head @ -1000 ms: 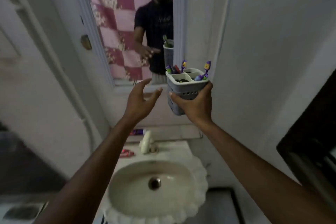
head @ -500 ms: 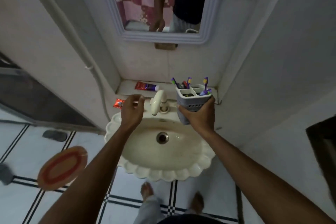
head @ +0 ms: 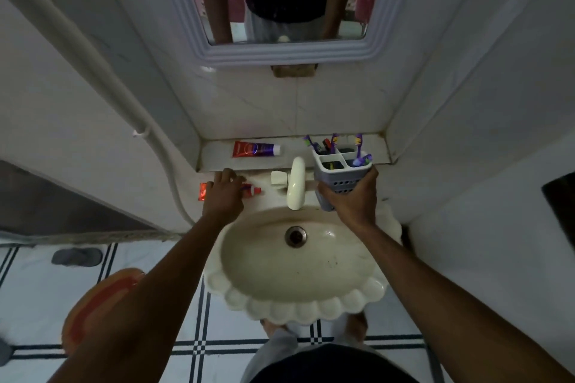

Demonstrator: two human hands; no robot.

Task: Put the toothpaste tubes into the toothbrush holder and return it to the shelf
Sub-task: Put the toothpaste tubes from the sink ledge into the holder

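Note:
My right hand grips a grey perforated toothbrush holder with several toothbrushes in it, held above the right side of the basin. My left hand lies over a red toothpaste tube on the basin's back left rim, fingers curled down on it; the tube's ends show on both sides of the hand. Whether the fingers have closed around it cannot be told. A second tube, red and purple, lies flat on the shelf behind the tap.
A cream tap stands between my two hands. The scalloped basin is below, a mirror above the shelf. A white pipe runs down the left wall. An orange mat and a slipper lie on the tiled floor.
The view tilted down from the mirror to the basin. My left hand dropped from mid-air onto the red tube on the basin rim. My right hand lowered the holder beside the tap.

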